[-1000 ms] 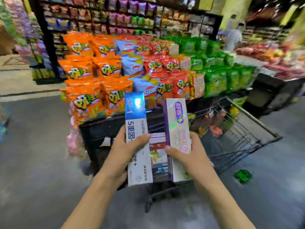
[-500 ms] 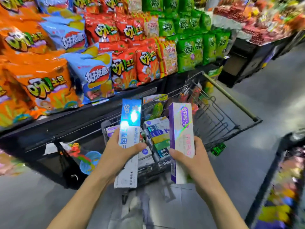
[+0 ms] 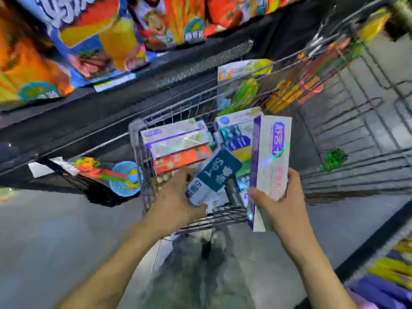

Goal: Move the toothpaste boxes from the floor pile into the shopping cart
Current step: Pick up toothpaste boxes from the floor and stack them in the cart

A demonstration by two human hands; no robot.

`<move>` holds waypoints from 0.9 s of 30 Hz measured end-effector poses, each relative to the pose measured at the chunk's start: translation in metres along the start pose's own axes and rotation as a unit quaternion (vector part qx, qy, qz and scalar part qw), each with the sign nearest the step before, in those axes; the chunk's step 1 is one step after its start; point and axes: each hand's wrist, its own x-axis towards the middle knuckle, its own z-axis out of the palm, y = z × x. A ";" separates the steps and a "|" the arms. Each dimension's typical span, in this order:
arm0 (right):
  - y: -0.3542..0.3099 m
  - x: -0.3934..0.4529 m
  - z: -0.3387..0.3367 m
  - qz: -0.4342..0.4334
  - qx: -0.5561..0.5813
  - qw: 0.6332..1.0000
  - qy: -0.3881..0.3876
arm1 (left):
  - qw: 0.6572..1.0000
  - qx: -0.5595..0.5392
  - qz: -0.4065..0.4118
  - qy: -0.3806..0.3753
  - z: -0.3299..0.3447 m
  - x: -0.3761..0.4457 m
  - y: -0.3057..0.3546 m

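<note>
We see the left hand (image 3: 176,198) gripping a blue toothpaste box (image 3: 215,175) tilted over the shopping cart (image 3: 142,175) near rim. The right hand (image 3: 276,204) clasps a purple-edged toothpaste box (image 3: 270,157) upright just inside that rim, above boxes stacked in the cart's near-left corner; bare wire floor lies open farther in.

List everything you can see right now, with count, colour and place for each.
Shopping cart: one, grey wire, centre of view, beside the snack display.
Boxes in the cart: several, white, orange and teal; stacked in the cart's near end; exact count unclear.
Blue box: one, blue and white, tilted over the cart, in the left grip.
White and purple box: one, held upright over the cart's near right side.
Snack bags: many, orange, blue and red, on the black display at upper left.
Green item: one, on the floor, seen through the cart's wire; identity unclear.
Floor: grey.
Left hand: holds the blue box.
Right hand: holds the white and purple box.
</note>
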 end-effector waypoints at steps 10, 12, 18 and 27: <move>0.070 0.058 -0.012 0.065 -0.009 0.997 -0.036 | 0.970 0.131 0.047 -0.200 0.089 0.038 -0.087; 0.079 0.064 -0.017 0.068 -0.016 0.997 -0.046 | 0.958 0.169 0.040 -0.229 0.098 0.040 -0.093; 0.090 0.079 -0.022 0.075 -0.033 0.993 -0.080 | 0.934 0.310 0.048 -0.171 0.109 0.039 -0.114; 0.085 0.103 -0.028 0.080 -0.045 0.989 -0.116 | 0.928 0.358 0.026 -0.100 0.097 0.036 -0.121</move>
